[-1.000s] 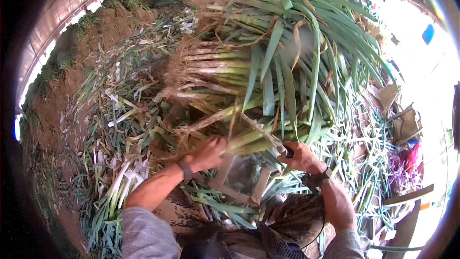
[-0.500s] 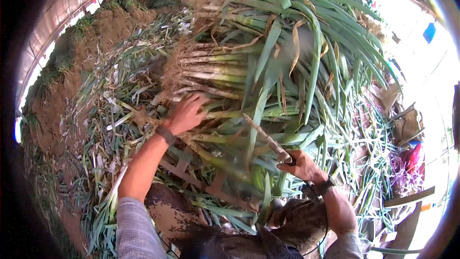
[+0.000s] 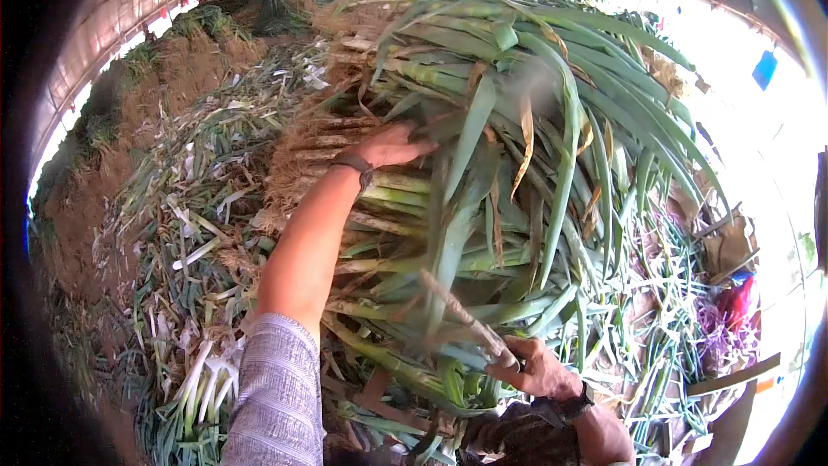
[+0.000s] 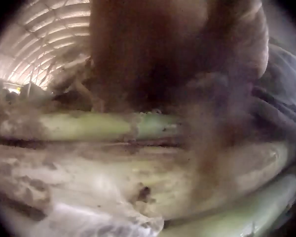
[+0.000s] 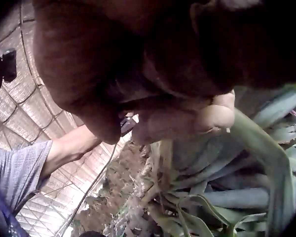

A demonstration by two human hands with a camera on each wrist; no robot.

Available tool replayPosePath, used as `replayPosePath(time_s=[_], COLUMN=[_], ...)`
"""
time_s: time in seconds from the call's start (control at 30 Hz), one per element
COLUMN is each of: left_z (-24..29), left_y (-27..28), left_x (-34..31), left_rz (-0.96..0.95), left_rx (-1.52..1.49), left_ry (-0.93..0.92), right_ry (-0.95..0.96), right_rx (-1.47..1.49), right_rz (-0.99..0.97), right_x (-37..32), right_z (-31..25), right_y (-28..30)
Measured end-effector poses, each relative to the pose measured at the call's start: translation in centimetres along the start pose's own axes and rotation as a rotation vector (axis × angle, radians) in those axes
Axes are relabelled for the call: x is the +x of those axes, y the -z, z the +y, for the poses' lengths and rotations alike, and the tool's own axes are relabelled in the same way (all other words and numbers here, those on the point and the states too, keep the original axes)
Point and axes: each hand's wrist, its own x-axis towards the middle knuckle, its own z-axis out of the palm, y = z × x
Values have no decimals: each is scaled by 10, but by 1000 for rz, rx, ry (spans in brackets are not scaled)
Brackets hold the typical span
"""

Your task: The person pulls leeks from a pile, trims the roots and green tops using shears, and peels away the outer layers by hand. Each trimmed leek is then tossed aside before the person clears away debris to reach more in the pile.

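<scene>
Greenhouse tunnel, dirt floor littered with leaf trimmings (image 3: 190,207). Leek pile (image 3: 483,173) fills the middle, roots left, leaves right. Your left hand (image 3: 390,147) lies on the far stalks, fingers straight, gripping nothing. Your right hand (image 3: 536,368), near side, is clenched around a knife (image 3: 466,317).

You are standing on bare brown soil (image 3: 82,207), which rises in a bank on your left with tufts of grass (image 3: 95,125) along the top. Straight ahead a big heap of leeks (image 3: 517,95) lies on it, roots to the left and leaves fanning right. Cut leaves (image 3: 185,198) litter the ground left of the heap, with pale stalks (image 3: 194,384) nearer you. On your right lie pieces of cardboard (image 3: 729,237) among more loose leaves (image 3: 664,293).
</scene>
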Motion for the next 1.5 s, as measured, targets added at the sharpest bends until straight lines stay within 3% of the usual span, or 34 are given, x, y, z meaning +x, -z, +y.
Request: replayPosePath(time_s=[0.07, 0.1, 0.13, 0.2, 0.23, 0.33, 0.4, 0.47, 0.53, 0.57, 0.67, 0.73, 0.8, 0.83, 0.87, 0.93, 1.13, 1.17, 1.2, 1.27, 1.3, 1.33, 1.37, 1.47, 1.5], left_z=[4, -25, -24, -19, -25, -43, -43, -35, 1, 8, -8, 7, 1, 19, 20, 56, 87, 95, 91, 79, 74, 71, 69, 59, 25], left_y=[-4, -24, -30, -50, -64, -90, -94, -88, -40, -24, -16, -19, -43, -57, -66, -61, -52, -57, -61, -66, -68, -69, -70, -73, -82], left_x=[-1, 13, 8, -11, -20, -49, -63, -65, -78, -81, -44, -37, -8, 3, 24, 6, 4, 3, 10, 25, 29, 32, 34, -3, 9], left_rz=[-72, 108, 103, 299, 414, 495, 497, 502, 60, 12, 198, 200, -62, 134, 163, 185, 305, 380, 376, 348, 348, 326, 303, 366, 386], left_rx=[63, 45, 44, 98, 35, 177, 172, 151, -200, -369, -754, -741, -902, -798, -763, -1050, -1156, -1223, -1222, -1049, -1049, -863, -673, -793, -797], left_ry=[67, -175, -173, -92, -191, -221, -280, -340, -161, -119, -69, 21, -345, -256, -141, -185, -119, -119, -111, -330, -313, -179, -54, -227, -68], right_ry=[-151, -160, -107, -48, -33, 36, 91, 6, 101, 76, 86, 162, 205, 172, 136, 91, 47, 110, 104, 232, 241, 88, 77, 98, 122], right_rx=[-34, -28, -40, -53, -42, -24, -19, -59, -19, 6, 55, 132, 107, 59, 10, 14, 299, 242, 249, 230, 292, 267, 262, 195, 134], right_rz=[-103, -111, -88, -55, -63, -58, -24, -51, -6, -3, 36, 65, 61, 45, 29, 52, 112, 93, 92, 42, 98, 59, 66, 82, 77], right_x=[3, 3, 6, 11, 11, 13, 14, 12, 12, 11, 11, 13, 12, 9, 6, 1, -3, -2, -2, 5, 7, 6, 7, 8, 6], right_z=[-11, -7, 1, 6, 7, 3, -2, -8, -13, -14, -27, -33, -22, -20, -19, -18, -14, 14, 16, 15, 13, 11, 6, 4, 5], right_y=[8, 5, 1, -2, -2, -3, -3, -2, -5, -5, -5, -4, -2, 0, 1, 4, -1, -6, -1, 6, 5, 10, 11, 15, 16])
